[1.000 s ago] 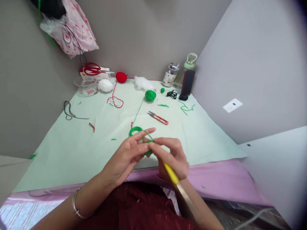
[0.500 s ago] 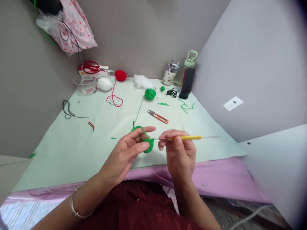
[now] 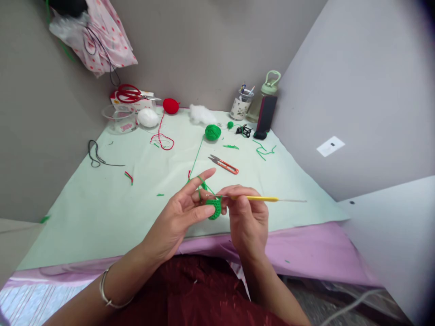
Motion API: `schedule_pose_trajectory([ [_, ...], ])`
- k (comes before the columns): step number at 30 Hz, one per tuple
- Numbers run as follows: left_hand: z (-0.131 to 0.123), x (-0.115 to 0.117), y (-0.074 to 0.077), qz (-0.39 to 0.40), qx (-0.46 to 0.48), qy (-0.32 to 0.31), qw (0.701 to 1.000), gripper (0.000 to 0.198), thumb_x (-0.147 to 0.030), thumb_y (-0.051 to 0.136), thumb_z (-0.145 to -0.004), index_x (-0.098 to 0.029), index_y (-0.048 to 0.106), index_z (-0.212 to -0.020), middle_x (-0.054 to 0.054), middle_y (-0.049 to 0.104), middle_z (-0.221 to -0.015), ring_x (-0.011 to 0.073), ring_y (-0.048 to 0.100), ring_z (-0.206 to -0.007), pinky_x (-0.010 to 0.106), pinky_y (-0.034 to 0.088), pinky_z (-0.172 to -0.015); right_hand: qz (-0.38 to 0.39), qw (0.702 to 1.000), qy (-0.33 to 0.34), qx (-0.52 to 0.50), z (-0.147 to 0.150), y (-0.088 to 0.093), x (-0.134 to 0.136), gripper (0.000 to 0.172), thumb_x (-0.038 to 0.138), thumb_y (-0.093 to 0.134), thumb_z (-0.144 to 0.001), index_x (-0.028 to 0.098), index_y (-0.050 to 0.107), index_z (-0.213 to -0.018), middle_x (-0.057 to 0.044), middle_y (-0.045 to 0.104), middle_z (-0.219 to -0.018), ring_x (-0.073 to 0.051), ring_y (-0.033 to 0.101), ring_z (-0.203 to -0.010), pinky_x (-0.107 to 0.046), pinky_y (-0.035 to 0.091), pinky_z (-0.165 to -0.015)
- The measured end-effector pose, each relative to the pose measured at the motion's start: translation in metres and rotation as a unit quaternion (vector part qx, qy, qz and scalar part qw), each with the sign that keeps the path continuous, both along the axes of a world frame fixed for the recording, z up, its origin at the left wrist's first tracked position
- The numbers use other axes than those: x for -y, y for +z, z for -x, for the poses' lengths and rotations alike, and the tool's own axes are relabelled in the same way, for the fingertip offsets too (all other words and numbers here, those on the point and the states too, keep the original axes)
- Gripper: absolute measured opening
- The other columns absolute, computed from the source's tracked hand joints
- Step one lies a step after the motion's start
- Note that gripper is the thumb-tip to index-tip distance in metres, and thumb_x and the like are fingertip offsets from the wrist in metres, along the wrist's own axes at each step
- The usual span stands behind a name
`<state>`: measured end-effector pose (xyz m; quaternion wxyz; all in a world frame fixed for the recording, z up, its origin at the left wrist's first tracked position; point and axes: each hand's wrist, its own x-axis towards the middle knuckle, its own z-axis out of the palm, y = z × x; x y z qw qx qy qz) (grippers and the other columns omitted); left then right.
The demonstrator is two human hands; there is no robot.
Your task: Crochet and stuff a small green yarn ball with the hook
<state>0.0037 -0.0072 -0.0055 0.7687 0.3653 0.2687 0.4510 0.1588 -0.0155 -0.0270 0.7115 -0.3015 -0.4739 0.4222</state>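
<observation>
My left hand (image 3: 185, 208) pinches a small green crochet piece (image 3: 214, 210) between thumb and fingers. Green yarn runs over its raised index finger and back to a green yarn ball (image 3: 212, 132) on the table. In my right hand (image 3: 249, 217) is a crochet hook with a yellow handle (image 3: 261, 198), held like a pen and pointing left. The hook's metal shaft passes over the top edge of the piece, its tip near the left fingers. Whether a loop sits on the hook is too small to tell.
Orange-handled thread snips (image 3: 223, 164) lie beyond my hands. Toward the back stand a red yarn ball (image 3: 171, 106), a white yarn ball (image 3: 148, 117), white stuffing (image 3: 202, 114), red scissors (image 3: 129, 93), a pen cup (image 3: 241, 106) and a bottle (image 3: 268, 90). Green yarn scraps (image 3: 263, 149) lie at right.
My right hand has moved left, bringing the hook's shaft across the crochet piece. The left index finger has risen, and the piece has shifted slightly right.
</observation>
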Motion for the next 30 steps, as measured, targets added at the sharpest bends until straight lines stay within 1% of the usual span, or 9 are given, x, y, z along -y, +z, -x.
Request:
schedule_pose_trajectory([
  [8,0.0,-0.001,0.001,-0.04,-0.05,0.051,0.997,0.04,-0.026,0.088,-0.085,-0.033,0.081,-0.124,-0.001,0.065,-0.093,0.0134,0.059,-0.092,0.028,0.047,-0.09,0.021,0.998,0.019,-0.05,-0.004,0.006,-0.002,0.017,0.037,0.07,-0.102,0.026,0.077,-0.091,-0.001,0.08,-0.084,-0.011,0.063,-0.062,-0.024,0.052,-0.057],
  [14,0.004,-0.001,-0.004,-0.115,-0.125,0.075,0.983,0.042,-0.024,0.084,-0.09,-0.037,0.078,-0.129,-0.002,0.064,-0.097,0.0146,0.059,-0.097,0.029,0.047,-0.096,-0.031,0.998,0.008,0.061,-0.013,0.006,-0.001,0.019,0.032,0.061,-0.107,0.025,0.075,-0.097,-0.003,0.078,-0.089,-0.015,0.067,-0.071,-0.029,0.056,-0.065],
  [18,0.004,0.0,-0.005,-0.156,-0.173,0.105,0.967,0.043,-0.02,0.081,-0.091,-0.035,0.076,-0.131,-0.001,0.067,-0.099,0.0164,0.061,-0.102,0.033,0.045,-0.102,-0.092,0.981,-0.048,0.165,-0.017,0.01,0.005,0.021,0.023,0.055,-0.108,0.024,0.075,-0.104,-0.004,0.078,-0.094,-0.016,0.069,-0.077,-0.032,0.058,-0.069],
  [21,0.002,0.001,-0.004,-0.182,-0.196,0.133,0.954,0.042,-0.018,0.081,-0.09,-0.036,0.078,-0.128,-0.002,0.067,-0.097,0.0158,0.061,-0.102,0.032,0.044,-0.104,-0.178,0.931,-0.113,0.298,-0.018,0.01,0.01,0.022,0.017,0.055,-0.107,0.025,0.074,-0.112,-0.006,0.08,-0.097,-0.019,0.074,-0.086,-0.034,0.061,-0.073],
  [23,0.0,0.001,-0.004,-0.165,-0.177,0.141,0.96,0.043,-0.02,0.085,-0.087,-0.035,0.079,-0.127,-0.003,0.066,-0.095,0.0152,0.061,-0.1,0.03,0.044,-0.103,-0.232,0.872,-0.163,0.4,-0.018,0.006,0.013,0.024,0.013,0.058,-0.104,0.024,0.074,-0.118,-0.008,0.08,-0.103,-0.02,0.076,-0.093,-0.034,0.063,-0.075],
  [25,-0.001,0.001,-0.002,-0.104,-0.12,0.116,0.98,0.048,-0.024,0.088,-0.085,-0.035,0.077,-0.13,-0.003,0.066,-0.092,0.0147,0.062,-0.096,0.029,0.047,-0.098,-0.275,0.806,-0.217,0.477,-0.017,0.0,0.015,0.029,0.007,0.063,-0.099,0.022,0.076,-0.121,-0.01,0.079,-0.11,-0.021,0.076,-0.098,-0.033,0.064,-0.076],
  [27,-0.002,0.0,-0.001,-0.011,-0.049,0.057,0.997,0.054,-0.031,0.091,-0.083,-0.031,0.075,-0.134,-0.002,0.066,-0.091,0.0145,0.062,-0.091,0.028,0.049,-0.09,-0.294,0.778,-0.255,0.494,-0.014,-0.005,0.015,0.036,0.003,0.066,-0.096,0.023,0.077,-0.123,-0.01,0.078,-0.113,-0.022,0.076,-0.103,-0.032,0.065,-0.079],
  [28,-0.002,-0.001,0.0,0.033,-0.021,0.027,0.999,0.055,-0.034,0.091,-0.082,-0.028,0.075,-0.134,-0.001,0.067,-0.092,0.0145,0.062,-0.089,0.028,0.049,-0.088,-0.287,0.792,-0.255,0.474,-0.013,-0.006,0.014,0.037,0.004,0.065,-0.096,0.025,0.077,-0.123,-0.009,0.078,-0.113,-0.022,0.076,-0.103,-0.033,0.065,-0.078],
  [30,-0.001,-0.003,0.002,0.089,0.011,-0.009,0.996,0.055,-0.035,0.091,-0.081,-0.023,0.077,-0.133,0.002,0.068,-0.095,0.0149,0.06,-0.089,0.028,0.048,-0.087,-0.228,0.868,-0.226,0.378,-0.01,-0.005,0.012,0.032,0.01,0.061,-0.101,0.029,0.078,-0.121,-0.005,0.079,-0.107,-0.021,0.076,-0.095,-0.034,0.065,-0.075],
])
